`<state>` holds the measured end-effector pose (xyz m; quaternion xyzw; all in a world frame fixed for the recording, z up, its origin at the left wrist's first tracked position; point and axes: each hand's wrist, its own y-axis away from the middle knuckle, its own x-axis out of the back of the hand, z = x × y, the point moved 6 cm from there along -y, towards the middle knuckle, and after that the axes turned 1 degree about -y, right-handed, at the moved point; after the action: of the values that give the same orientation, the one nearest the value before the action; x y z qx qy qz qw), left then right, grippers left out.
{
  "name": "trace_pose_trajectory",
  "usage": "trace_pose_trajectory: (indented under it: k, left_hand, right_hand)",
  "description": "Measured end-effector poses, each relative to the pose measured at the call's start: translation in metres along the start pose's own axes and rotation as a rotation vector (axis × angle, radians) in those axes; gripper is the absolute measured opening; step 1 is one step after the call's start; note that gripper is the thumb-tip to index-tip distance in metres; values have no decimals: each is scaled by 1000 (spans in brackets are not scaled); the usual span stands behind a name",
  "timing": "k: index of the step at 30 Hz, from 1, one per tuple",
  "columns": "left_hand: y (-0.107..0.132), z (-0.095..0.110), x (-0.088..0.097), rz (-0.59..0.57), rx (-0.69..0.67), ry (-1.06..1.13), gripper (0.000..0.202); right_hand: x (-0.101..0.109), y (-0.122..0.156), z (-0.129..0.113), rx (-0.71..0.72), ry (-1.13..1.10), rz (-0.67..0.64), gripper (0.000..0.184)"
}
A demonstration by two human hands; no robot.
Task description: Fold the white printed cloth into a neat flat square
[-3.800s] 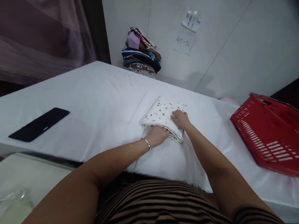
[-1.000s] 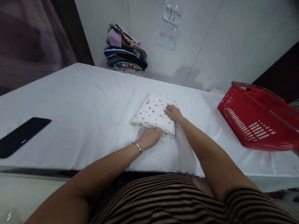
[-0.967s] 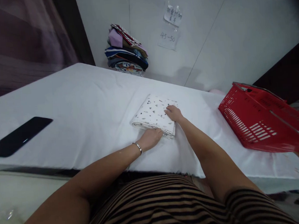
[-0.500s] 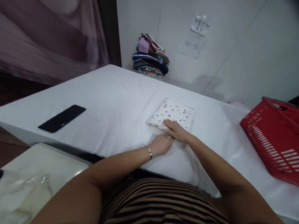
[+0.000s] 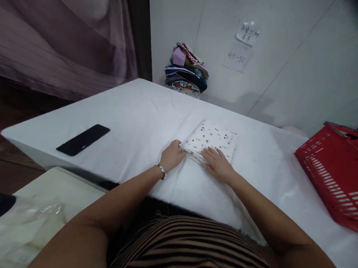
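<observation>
A folded white cloth with small dark prints lies on the table, its layered fold toward me. My right hand rests flat on its near edge, fingers stretched out over the fabric. At the cloth's near left corner is my left hand, wearing a silver bracelet. Its fingers are slightly bent and apart, touching or almost touching the corner; the hand does not appear to grip it.
A white-covered table bears a black phone on the left. On the right stands a red plastic basket. Against the wall is a stack of folded clothes. A pale surface with clear plastic bags sits at lower left.
My left hand has moved left from beneath my right hand to the cloth's left corner. My right hand stays on the near edge, fingers more spread. The view has shifted slightly.
</observation>
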<state>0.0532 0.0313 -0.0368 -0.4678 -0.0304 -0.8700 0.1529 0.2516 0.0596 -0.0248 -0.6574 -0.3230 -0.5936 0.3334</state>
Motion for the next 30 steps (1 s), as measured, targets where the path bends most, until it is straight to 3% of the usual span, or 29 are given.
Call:
trace_pose_trajectory:
  k: [3, 7, 15, 23, 27, 30]
  left_hand:
    - [-7, 5, -8, -54, -80, 4, 38]
    - [-12, 9, -9, -29, -180, -56, 27]
    - [-13, 1, -2, -60, -114, -33, 28]
    - [-5, 5, 2, -21, -190, -135, 28]
    - [-10, 1, 5, -110, -193, -127, 28]
    - [-18, 10, 11, -129, -200, -23, 34]
  right_hand:
    - [-10, 4, 4, -16, 37, -34, 55]
    - [-19, 9, 9, 0, 45, -44, 58]
    - [-19, 14, 9, 11, 36, -65, 59]
    - [-19, 13, 9, 9, 29, -62, 57]
    - [-17, 13, 6, 17, 22, -68, 57]
    - [-16, 12, 5, 14, 12, -64, 57]
